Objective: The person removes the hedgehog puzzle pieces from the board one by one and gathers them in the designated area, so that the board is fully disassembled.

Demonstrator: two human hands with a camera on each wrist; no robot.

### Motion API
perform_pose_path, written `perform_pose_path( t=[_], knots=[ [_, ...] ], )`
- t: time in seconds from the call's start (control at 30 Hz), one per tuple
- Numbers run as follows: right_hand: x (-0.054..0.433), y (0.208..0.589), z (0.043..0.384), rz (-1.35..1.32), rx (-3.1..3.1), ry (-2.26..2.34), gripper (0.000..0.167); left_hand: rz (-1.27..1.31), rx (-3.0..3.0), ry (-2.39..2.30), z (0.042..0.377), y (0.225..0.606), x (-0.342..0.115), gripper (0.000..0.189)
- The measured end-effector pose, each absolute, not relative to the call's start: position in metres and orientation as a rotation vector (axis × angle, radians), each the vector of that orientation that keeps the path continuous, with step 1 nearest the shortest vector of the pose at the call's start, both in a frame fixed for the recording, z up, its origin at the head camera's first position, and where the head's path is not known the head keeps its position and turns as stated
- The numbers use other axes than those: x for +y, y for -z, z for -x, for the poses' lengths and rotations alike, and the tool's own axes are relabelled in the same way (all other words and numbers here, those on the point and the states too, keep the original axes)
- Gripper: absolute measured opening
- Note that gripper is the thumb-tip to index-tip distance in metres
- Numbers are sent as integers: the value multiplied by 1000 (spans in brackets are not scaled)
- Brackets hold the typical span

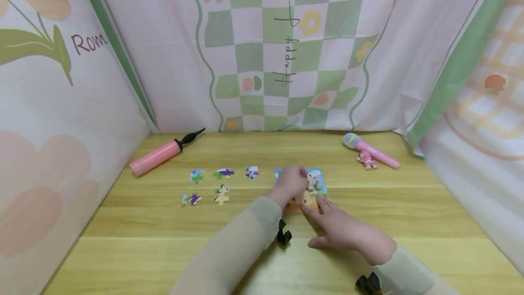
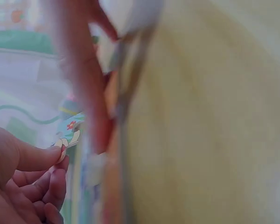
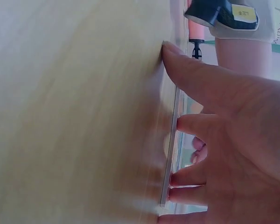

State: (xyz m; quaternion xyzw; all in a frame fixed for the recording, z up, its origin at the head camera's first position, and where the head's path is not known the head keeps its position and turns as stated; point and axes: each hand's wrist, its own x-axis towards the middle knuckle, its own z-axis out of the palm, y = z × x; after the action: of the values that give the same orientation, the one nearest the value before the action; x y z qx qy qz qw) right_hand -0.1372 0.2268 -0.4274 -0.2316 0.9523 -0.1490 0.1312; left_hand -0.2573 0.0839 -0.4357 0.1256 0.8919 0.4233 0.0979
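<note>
A jigsaw puzzle board [image 1: 320,175] with a colourful cartoon picture lies on the wooden table, partly covered by both hands. Above it, my left hand [image 1: 291,182] pinches a cream-coloured puzzle piece [image 2: 67,143] between thumb and fingers; the left wrist view shows a red flower on blue-green just beyond it. My right hand [image 1: 344,229] is spread out, its fingertips resting on the board's near right part. In the right wrist view, the right thumb [image 3: 191,70] touches the table beside the board's thin edge [image 3: 169,163].
Several loose puzzle pieces [image 1: 222,195] lie in two rows left of the board. A pink hand pump [image 1: 157,157] with a black nozzle sits at the back left. At the back right are a pink toy microphone [image 1: 374,151] and a small pink bear figure [image 1: 366,160]. Printed curtains surround the table.
</note>
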Motion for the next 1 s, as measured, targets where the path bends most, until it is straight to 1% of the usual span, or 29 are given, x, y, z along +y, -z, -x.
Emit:
perform_pose_path(
  t=[0.1, 0.23, 0.43, 0.63, 0.8, 1.0],
  knots=[
    [226, 429, 138, 660, 2767, 427, 89, -349, 2583, -1360, 262, 431, 72, 8],
    [224, 429, 137, 625, 2751, 438, 89, -369, 2562, -1384, 269, 422, 42, 10],
    [222, 429, 134, 613, 2745, 455, 89, -375, 2623, -1299, 281, 408, -14, 8],
    [224, 430, 136, 595, 2734, 455, 89, -312, 2656, -1161, 281, 405, -59, 6],
    [225, 431, 136, 622, 2757, 416, 92, -257, 2661, -1098, 277, 421, -76, 8],
    [224, 432, 133, 641, 2769, 383, 99, -197, 2683, -1005, 271, 432, -74, 12]
  ],
)
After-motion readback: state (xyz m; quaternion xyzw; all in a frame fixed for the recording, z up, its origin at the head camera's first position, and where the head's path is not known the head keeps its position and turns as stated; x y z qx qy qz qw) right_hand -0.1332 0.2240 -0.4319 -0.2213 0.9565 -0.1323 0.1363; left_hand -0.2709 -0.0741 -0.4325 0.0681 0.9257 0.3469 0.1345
